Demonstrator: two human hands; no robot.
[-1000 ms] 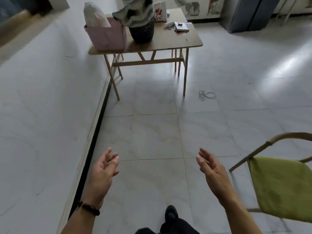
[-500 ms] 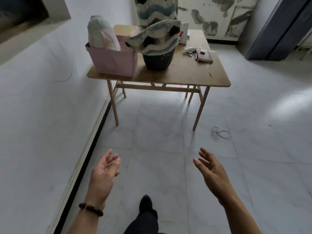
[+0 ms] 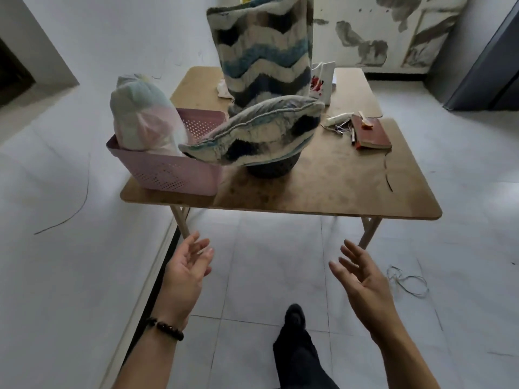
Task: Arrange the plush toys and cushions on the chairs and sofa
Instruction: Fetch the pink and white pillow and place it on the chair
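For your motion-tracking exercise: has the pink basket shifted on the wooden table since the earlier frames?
No. The pink basket sits at the same front-left corner of the wooden table, beside the dark basket. It only looks larger because the camera has come closer.

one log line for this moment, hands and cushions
left hand: open, empty | right hand: open, empty | wavy cushions: on dark basket, table | pastel cushion: in pink basket
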